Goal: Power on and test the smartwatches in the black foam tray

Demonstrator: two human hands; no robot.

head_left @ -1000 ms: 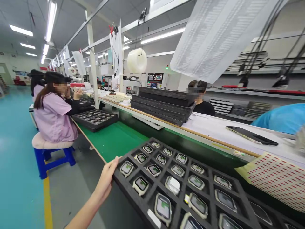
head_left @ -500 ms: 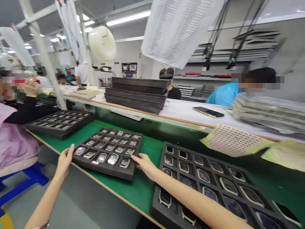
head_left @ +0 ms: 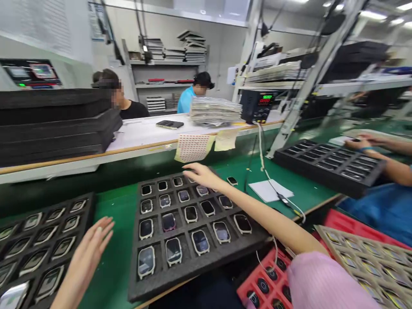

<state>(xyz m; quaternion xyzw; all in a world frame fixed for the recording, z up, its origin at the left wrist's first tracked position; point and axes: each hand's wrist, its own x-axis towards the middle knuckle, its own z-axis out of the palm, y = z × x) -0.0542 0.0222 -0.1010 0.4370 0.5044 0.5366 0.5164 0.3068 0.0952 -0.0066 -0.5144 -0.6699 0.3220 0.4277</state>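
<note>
A: Left hand (head_left: pixel 92 243), what do we log?
B: Palm down, fingers spread wide, holding nothing. We put it over the green mat (head_left: pixel 122 223), between the left foam tray (head_left: pixel 91 205) and the middle foam tray (head_left: pixel 161 285).
A: Right hand (head_left: pixel 201 175)?
B: Fingers stretched out, loosely apart, gripping nothing, above the far row of watches (head_left: pixel 174 251) in the middle foam tray.
A: Any writing?
B: Red digits on the power supply (head_left: pixel 259 102), too blurred for us to read. The sticker sheet (head_left: pixel 193 147) shows only red marks.
</note>
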